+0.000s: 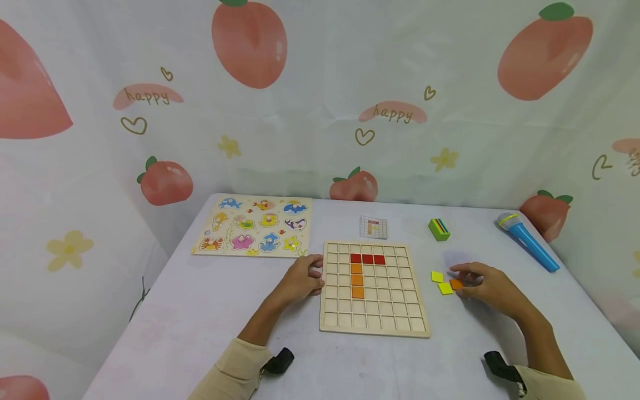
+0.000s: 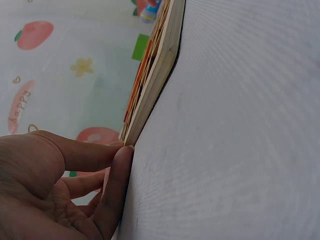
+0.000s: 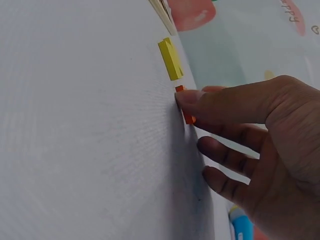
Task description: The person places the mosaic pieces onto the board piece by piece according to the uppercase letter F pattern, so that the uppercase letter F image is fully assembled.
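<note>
Right hand (image 1: 492,286): right of centre in my head view, thumb and fingertips pinching the loose orange tile (image 1: 455,284); I cannot tell from my angles whether the tile is off the table (image 1: 200,322).
Left hand (image 1: 300,278): near the middle of the frame, thumb and forefinger gripping the left edge of the wooden board (image 1: 386,308).
Board's grid: centre of the frame, lying flat; three red tiles (image 1: 367,259) make a row near the top, and an orange column (image 1: 357,280) of three runs down under the leftmost red.
Yellow tiles (image 1: 437,276): two, between the board and the right hand, the nearer one just beside the orange tile.
Grip advice: I would pinch the tile by opposite edges with light pressure; it is thin, and I judge a flat thumb could skid it into the yellow pair.
Steadying advice: I would have the left hand hold the board without tugging, since a jolt might shift the seated squares.
Behind the board: a small grid card (image 1: 373,228) at upper centre, a green block (image 1: 439,229) to its right.
Far sides: a picture puzzle (image 1: 254,232) left of the board, a blue microphone (image 1: 532,244) at the right.
</note>
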Demonstrator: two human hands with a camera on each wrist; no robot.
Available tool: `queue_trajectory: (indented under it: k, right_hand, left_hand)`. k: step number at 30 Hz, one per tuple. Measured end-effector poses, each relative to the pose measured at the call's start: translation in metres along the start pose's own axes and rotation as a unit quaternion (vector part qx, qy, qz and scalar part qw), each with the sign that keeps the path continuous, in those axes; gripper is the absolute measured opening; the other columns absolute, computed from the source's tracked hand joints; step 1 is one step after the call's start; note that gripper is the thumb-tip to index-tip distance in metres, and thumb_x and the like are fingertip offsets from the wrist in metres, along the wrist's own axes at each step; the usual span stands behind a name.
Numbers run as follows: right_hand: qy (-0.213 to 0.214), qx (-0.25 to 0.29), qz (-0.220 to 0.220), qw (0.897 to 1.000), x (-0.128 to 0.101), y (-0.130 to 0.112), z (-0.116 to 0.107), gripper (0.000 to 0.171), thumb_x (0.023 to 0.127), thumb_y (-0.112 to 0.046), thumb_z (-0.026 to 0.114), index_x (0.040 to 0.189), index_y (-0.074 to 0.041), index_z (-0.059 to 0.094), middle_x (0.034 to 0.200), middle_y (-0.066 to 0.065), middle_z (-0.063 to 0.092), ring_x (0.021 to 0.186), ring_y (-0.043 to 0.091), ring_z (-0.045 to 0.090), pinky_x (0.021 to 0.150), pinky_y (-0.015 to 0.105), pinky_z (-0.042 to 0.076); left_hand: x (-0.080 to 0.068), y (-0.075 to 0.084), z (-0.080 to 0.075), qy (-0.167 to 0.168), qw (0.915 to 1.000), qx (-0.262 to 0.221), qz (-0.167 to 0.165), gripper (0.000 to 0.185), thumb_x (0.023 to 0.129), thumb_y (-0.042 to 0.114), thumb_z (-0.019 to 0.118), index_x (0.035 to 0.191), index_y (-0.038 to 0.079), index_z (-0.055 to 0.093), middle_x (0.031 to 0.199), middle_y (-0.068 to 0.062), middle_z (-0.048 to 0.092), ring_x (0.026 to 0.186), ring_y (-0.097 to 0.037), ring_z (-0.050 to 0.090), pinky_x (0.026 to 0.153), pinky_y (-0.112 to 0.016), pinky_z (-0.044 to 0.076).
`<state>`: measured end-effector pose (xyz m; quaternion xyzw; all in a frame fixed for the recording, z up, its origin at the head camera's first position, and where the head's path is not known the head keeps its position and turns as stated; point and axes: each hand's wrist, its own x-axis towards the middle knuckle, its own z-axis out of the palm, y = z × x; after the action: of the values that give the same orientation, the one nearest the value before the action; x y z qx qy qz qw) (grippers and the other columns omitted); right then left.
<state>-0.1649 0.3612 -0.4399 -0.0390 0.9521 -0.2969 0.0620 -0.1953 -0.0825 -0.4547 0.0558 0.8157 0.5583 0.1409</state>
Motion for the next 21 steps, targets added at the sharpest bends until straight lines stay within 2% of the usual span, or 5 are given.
queue_trajectory:
  k: [7, 16, 21]
  right_hand:
    - [-0.004, -0.005, 0.0, 1.0, 0.0001, -0.0004, -0.002, 0.042, 0.091, -0.023, 0.081, 0.126, -0.002, 0.074, 0.113, 0.011, 0.071, 0.101, 0.027, 0.061, 0.073, 0.026, 0.055]
    - [-0.012, -0.02, 0.003, 1.0, 0.0026, 0.001, -0.0017, 0.038, 0.092, -0.024, 0.081, 0.122, -0.001, 0.076, 0.111, 0.01, 0.07, 0.099, 0.027, 0.06, 0.076, 0.032, 0.054]
    - [-0.004, -0.024, -0.001, 1.0, 0.0022, 0.0018, -0.0011, 0.038, 0.092, -0.025, 0.081, 0.121, -0.001, 0.077, 0.11, 0.009, 0.069, 0.098, 0.026, 0.059, 0.074, 0.03, 0.053]
  left_hand:
    - [0.0004, -0.0002, -0.0005, -0.002, 1.0, -0.001, 0.003, 0.065, 0.09, -0.011, 0.071, 0.151, -0.004, 0.051, 0.138, -0.016, 0.06, 0.113, -0.028, 0.064, 0.075, -0.03, 0.066]
    - [-0.0007, -0.0004, -0.0009, 0.0, 1.0, 0.0, 0.003, 0.064, 0.09, -0.01, 0.071, 0.151, -0.003, 0.052, 0.137, -0.015, 0.061, 0.112, -0.027, 0.063, 0.076, -0.03, 0.067]
    - [-0.0008, -0.0009, -0.001, -0.002, 1.0, 0.002, 0.005, 0.064, 0.09, -0.01, 0.071, 0.151, -0.002, 0.052, 0.137, -0.015, 0.061, 0.112, -0.027, 0.063, 0.075, -0.03, 0.067]
